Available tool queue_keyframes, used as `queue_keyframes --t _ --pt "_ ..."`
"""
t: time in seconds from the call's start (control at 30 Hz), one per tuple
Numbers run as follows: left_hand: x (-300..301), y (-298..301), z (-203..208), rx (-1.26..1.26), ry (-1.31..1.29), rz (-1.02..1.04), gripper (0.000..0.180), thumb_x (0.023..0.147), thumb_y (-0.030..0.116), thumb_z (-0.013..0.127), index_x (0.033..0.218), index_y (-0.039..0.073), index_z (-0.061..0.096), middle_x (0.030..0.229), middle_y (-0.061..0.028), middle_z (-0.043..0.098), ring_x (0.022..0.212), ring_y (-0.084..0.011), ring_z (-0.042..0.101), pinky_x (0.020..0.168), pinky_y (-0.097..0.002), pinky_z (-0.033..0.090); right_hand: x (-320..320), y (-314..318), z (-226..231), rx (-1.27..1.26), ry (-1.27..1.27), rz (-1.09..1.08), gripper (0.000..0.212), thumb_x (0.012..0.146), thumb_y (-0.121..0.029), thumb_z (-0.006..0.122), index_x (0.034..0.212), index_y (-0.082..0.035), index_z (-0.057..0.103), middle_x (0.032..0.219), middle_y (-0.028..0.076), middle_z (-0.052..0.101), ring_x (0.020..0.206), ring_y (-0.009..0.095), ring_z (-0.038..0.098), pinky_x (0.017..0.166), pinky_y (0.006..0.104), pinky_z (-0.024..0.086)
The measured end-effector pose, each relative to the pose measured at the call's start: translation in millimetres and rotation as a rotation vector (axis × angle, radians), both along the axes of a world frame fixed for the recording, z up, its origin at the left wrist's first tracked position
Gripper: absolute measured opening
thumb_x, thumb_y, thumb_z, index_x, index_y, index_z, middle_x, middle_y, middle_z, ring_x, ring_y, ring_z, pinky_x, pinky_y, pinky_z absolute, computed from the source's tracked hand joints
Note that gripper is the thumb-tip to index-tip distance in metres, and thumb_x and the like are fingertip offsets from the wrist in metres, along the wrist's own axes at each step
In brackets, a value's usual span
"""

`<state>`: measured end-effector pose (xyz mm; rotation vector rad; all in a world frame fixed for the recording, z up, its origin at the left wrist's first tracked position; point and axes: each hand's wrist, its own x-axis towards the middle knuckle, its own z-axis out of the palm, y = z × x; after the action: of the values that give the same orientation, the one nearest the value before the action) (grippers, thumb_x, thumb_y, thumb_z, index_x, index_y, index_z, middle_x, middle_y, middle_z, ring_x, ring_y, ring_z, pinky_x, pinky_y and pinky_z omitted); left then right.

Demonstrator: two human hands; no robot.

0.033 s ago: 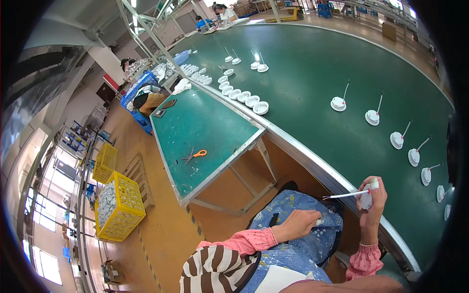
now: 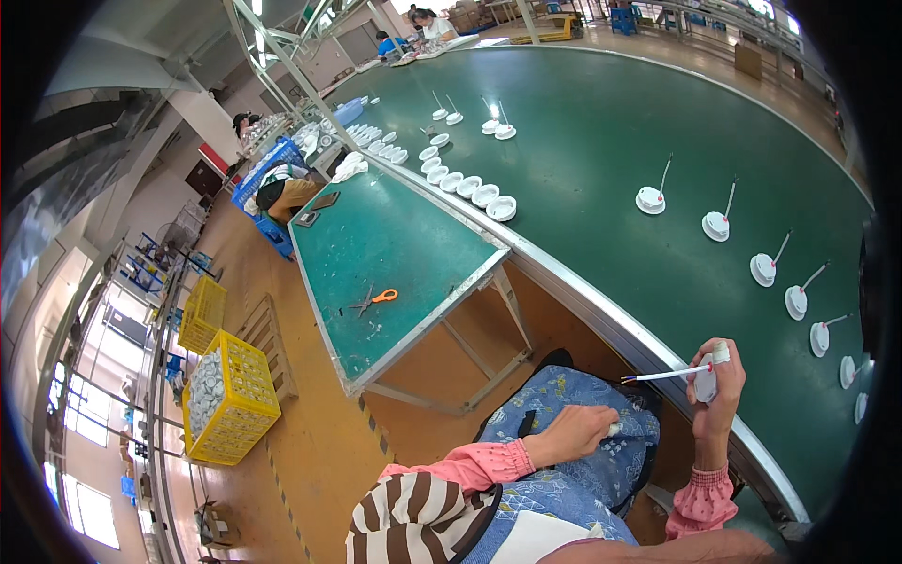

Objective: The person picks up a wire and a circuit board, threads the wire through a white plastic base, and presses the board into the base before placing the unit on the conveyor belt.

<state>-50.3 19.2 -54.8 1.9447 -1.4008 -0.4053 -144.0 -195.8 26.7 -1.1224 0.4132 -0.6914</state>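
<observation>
Above the bench's near edge, my right hand is closed around a small round white lamp base. Its white cable sticks out to the left, with a red collar at the base and dark wire tips at the free end. A pale wrap covers one fingertip of that hand. Over my lap, my left hand has its fingers curled together, a pale covering showing at one tip. Whatever it holds, if anything, is hidden. On the green bench to the right, several similar white bases with upright cables stand in a curved row.
Several white round cups line the bench's left edge. A lower green side table carries orange-handled scissors. Yellow crates, one filled with whitish parts, stand on the floor at left. Other people sit at the far end.
</observation>
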Motion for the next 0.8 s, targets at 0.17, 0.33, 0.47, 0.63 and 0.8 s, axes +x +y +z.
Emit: queue_keyframes --t 0.17,0.33,0.47,0.63,0.8 --pt "-9.7 -4.8 -5.4 0.038 0.020 -0.058 0.018 0.087 0.005 0.058 0.104 0.003 0.062 0.092 -0.0159 0.066 0.083 -0.0396 0.065 0.069 -0.0472 0.051 -3.8 -0.2 -3.6 -0.003 0.002 -0.011 0.023 0.093 -0.026 0.051 0.099 -0.004 0.055 0.082 0.006 0.055 0.060 0.008 0.053 0.040 0.0188 0.038" --pt "-13.2 -4.2 -11.3 0.069 0.027 -0.100 0.017 0.087 0.004 0.058 0.103 0.002 0.062 0.092 -0.0161 0.065 0.081 -0.0401 0.065 0.068 -0.0478 0.051 -5.0 -0.6 -6.2 -0.012 -0.003 -0.007 0.023 0.093 -0.026 0.052 0.099 -0.004 0.055 0.082 0.006 0.055 0.061 0.008 0.054 0.041 0.0189 0.039" --pt "-13.5 -5.3 -13.0 0.054 0.020 -0.090 0.015 0.087 0.004 0.058 0.101 0.002 0.062 0.090 -0.0165 0.065 0.081 -0.0404 0.065 0.067 -0.0480 0.051 -5.4 -0.1 -7.7 -0.016 -0.003 0.018 0.024 0.093 -0.027 0.052 0.099 -0.004 0.055 0.082 0.006 0.055 0.061 0.008 0.054 0.041 0.0190 0.039" --pt "-13.3 -6.1 -15.6 0.061 0.018 -0.082 0.013 0.087 0.003 0.057 0.098 0.001 0.062 0.089 -0.0172 0.065 0.081 -0.0410 0.065 0.067 -0.0487 0.050 -4.7 2.6 -7.3 -0.010 0.012 0.023 0.022 0.093 -0.025 0.051 0.098 -0.003 0.055 0.082 0.006 0.055 0.062 0.008 0.054 0.041 0.0191 0.039" --pt "-13.6 -6.2 -15.1 0.115 0.005 -0.099 0.008 0.086 0.003 0.057 0.093 0.001 0.060 0.089 -0.0183 0.065 0.082 -0.0428 0.064 0.068 -0.0502 0.050 -4.8 2.3 -9.0 0.003 0.014 0.038 0.021 0.092 -0.023 0.050 0.098 -0.003 0.055 0.083 0.006 0.055 0.062 0.008 0.053 0.041 0.0191 0.039"
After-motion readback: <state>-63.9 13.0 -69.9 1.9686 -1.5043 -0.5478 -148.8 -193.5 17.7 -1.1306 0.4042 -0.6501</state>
